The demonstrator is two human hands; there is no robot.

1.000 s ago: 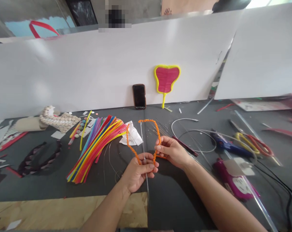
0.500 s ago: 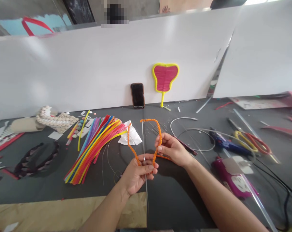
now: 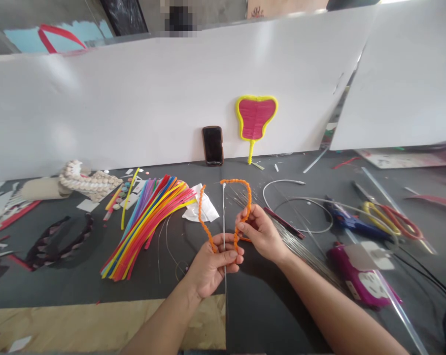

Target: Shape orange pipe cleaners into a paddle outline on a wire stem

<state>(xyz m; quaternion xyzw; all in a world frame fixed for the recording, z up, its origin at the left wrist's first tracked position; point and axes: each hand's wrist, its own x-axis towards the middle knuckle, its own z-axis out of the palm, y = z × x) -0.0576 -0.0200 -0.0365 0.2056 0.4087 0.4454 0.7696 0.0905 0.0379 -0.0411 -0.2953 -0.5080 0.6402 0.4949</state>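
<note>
My left hand [image 3: 212,264] is closed around the lower ends of an orange wrapped wire loop [image 3: 245,190] and a thin straight metal wire [image 3: 223,207] that stands up through the loop's middle. My right hand [image 3: 257,232] pinches the loop's right side between thumb and fingers. The loop is open at its top left. Both hands hover over the dark mat [image 3: 267,305] near the table's middle.
A fan of coloured plastic strips [image 3: 145,222] lies left of my hands. Behind stand a phone [image 3: 212,145] and a pink, yellow-edged fan shape [image 3: 256,118] against a white board [image 3: 134,103]. Glue guns [image 3: 352,224], scissors [image 3: 389,217], loose wires and a shell piece [image 3: 87,181] are scattered around.
My right hand has bent the loop's right side slightly, and its top has shifted a little to the right. My left hand keeps its hold.
</note>
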